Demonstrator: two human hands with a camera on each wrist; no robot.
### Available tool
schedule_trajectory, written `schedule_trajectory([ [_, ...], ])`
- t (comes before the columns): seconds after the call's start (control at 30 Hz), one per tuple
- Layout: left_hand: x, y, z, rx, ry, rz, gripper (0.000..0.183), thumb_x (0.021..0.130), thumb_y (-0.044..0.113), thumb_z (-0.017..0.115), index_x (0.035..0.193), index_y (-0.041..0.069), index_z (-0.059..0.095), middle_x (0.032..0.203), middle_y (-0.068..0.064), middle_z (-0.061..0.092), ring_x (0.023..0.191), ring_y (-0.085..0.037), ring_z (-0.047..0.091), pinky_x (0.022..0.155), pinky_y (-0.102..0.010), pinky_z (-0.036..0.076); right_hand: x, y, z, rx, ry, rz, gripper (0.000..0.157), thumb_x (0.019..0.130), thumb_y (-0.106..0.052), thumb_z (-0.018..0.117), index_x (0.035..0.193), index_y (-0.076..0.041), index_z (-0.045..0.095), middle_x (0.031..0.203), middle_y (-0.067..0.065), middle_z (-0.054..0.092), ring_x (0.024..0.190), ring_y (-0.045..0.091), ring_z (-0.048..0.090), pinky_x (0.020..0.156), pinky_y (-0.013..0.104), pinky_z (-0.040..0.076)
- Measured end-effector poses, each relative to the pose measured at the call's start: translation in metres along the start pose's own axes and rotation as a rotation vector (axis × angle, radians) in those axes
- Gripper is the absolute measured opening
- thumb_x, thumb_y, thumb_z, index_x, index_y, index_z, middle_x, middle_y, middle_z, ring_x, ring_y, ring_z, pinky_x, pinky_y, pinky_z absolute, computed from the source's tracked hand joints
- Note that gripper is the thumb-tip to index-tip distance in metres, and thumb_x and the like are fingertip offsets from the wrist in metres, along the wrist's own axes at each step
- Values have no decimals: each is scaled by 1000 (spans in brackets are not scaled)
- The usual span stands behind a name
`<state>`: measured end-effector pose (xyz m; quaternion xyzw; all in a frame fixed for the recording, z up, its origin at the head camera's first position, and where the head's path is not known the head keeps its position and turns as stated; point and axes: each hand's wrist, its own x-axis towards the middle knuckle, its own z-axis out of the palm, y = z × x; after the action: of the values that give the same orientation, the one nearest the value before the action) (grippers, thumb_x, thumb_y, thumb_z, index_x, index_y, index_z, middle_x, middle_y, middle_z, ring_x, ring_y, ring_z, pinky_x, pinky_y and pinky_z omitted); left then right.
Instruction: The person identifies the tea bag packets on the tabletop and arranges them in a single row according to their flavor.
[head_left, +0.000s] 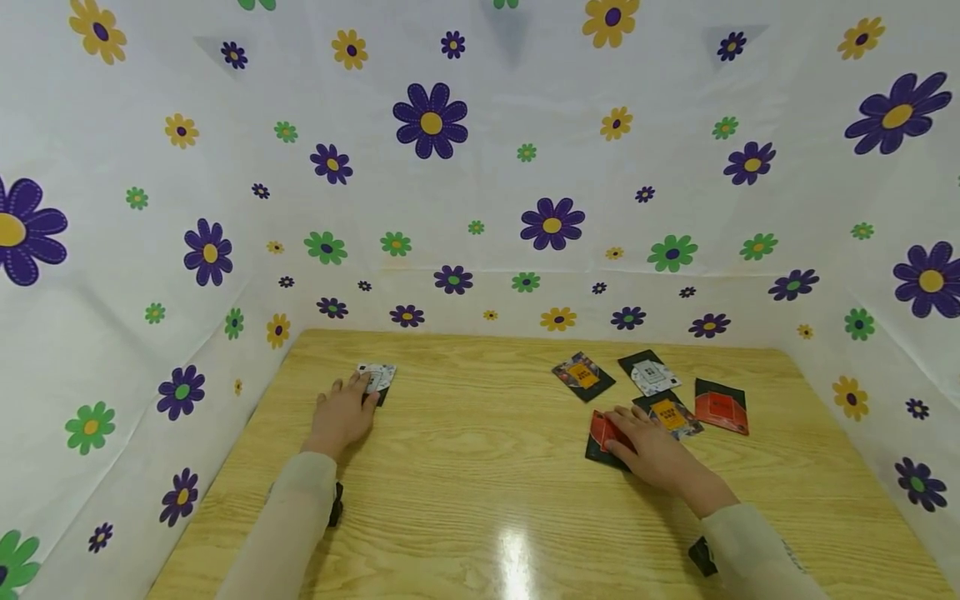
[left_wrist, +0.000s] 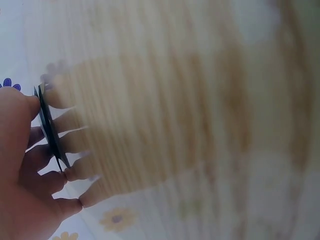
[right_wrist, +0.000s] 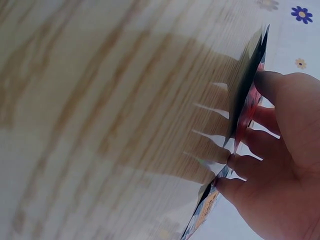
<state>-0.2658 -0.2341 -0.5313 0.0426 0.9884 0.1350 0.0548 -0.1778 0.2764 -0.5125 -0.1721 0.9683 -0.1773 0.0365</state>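
At the left of the table, my left hand [head_left: 343, 418] rests palm down on a flat white-and-black packet [head_left: 385, 379], its fingers spread and partly covering it. The left wrist view shows this packet [left_wrist: 49, 122] edge-on beneath the thumb and fingers. My right hand [head_left: 656, 450] lies over a red-and-black packet [head_left: 600, 446] at the right, thumb and fingertips touching its top. In the right wrist view that packet [right_wrist: 247, 100] is under the thumb. The little finger touches an orange-and-black packet [right_wrist: 207, 207] beside it.
Behind the right hand lie another orange-and-black packet [head_left: 583, 377], a white-and-black packet [head_left: 649, 372] and a second red-and-black packet [head_left: 722, 407]. The wooden table [head_left: 472, 467] is bordered at the back and sides by a white flower-patterned cloth [head_left: 480, 175].
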Motion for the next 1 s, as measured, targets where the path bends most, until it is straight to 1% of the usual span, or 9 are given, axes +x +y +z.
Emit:
schedule_trajectory([
  [0.17, 0, -2, -1, -35, -2, 2, 61, 115, 36, 37, 167, 6, 29, 172, -25, 26, 156, -57, 22, 122, -79, 18, 2, -1, -1, -3, -1, 0, 55, 107, -27, 62, 153, 2, 52, 156, 31, 50, 148, 59, 38, 115, 80, 32],
  [0.3, 0, -2, 0, -54, 3, 1, 60, 115, 34, 40, 166, 5, 30, 171, -25, 27, 155, -58, 22, 121, -80, 17, 3, -1, -3, -4, -16, 9, 56, 107, -29, 63, 152, 2, 53, 155, 32, 50, 147, 60, 38, 113, 79, 35],
  [0.4, 0, -2, 1, -51, 6, 2, 60, 115, 34, 41, 166, 5, 31, 171, -24, 27, 155, -58, 23, 121, -80, 18, 6, 1, -6, 24, -11, 23, 55, 106, -28, 64, 151, 2, 54, 156, 34, 48, 147, 61, 37, 113, 78, 36],
  [0.47, 1, -3, 3, -48, 11, 3, 60, 115, 34, 41, 166, 5, 31, 171, -24, 27, 155, -57, 23, 121, -80, 18, 10, 6, -9, 37, 19, 39, 55, 107, -28, 63, 151, 3, 54, 156, 36, 47, 146, 62, 37, 113, 78, 36],
  [0.57, 3, -5, 5, -55, 19, 1, 60, 114, 35, 41, 166, 5, 31, 171, -23, 27, 156, -57, 23, 121, -81, 17, 19, 18, -15, 49, 67, 87, 56, 109, -29, 60, 151, 7, 52, 156, 39, 45, 144, 63, 40, 114, 76, 36],
  [0.63, 3, -6, 6, -61, 22, -2, 60, 114, 35, 41, 166, 5, 31, 172, -23, 27, 156, -57, 23, 121, -81, 17, 26, 28, -21, 36, 101, 115, 57, 109, -29, 58, 149, 11, 50, 153, 42, 46, 139, 63, 45, 112, 76, 39],
  [0.7, 3, -6, 7, -70, 19, -7, 61, 114, 35, 42, 167, 6, 30, 172, -23, 27, 157, -57, 21, 122, -80, 15, 33, 37, -26, 21, 113, 148, 57, 109, -26, 55, 149, 14, 48, 151, 44, 46, 135, 64, 48, 109, 75, 42],
  [0.83, 1, -5, 5, -74, 9, -15, 61, 115, 36, 41, 167, 7, 29, 173, -22, 25, 157, -56, 19, 122, -80, 14, 45, 53, -34, 3, 93, 201, 58, 109, -23, 51, 149, 19, 43, 150, 46, 43, 134, 65, 47, 109, 75, 42],
  [1.0, 0, -3, 2, -94, 6, -18, 61, 114, 34, 43, 167, 6, 30, 173, -22, 25, 158, -56, 18, 123, -79, 12, 55, 61, -38, -3, 34, 263, 62, 109, -23, 49, 149, 22, 39, 151, 49, 39, 138, 67, 39, 115, 76, 35],
])
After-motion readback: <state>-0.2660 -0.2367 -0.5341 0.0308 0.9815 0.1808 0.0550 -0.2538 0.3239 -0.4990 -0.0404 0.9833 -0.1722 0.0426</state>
